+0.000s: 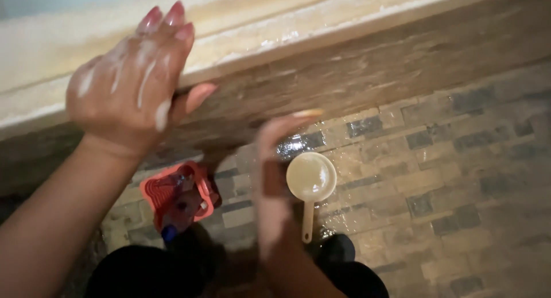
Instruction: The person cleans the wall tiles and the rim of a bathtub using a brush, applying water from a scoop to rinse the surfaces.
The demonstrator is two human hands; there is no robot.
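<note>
Soap streaks across the back of the left hand (123, 85), raised at upper left of the frame, fingers (166, 22) spread flat and gripping nothing, tips over the pale wet ledge (321, 22). Right hand (275, 166) blurred at centre, edge-on, fingers straight and together, likewise holding nothing. Just right of that hand, on the tiled floor (447, 189): a cream dipper (311, 180), bowl uppermost, handle running straight down toward the lower edge; right hand clearly the nearer of the two. Lower left of centre, a red basket (155, 192) with small items inside, too dim to identify. Open floor stretching to the right; brown wall face (373, 74) closing off the top.
</note>
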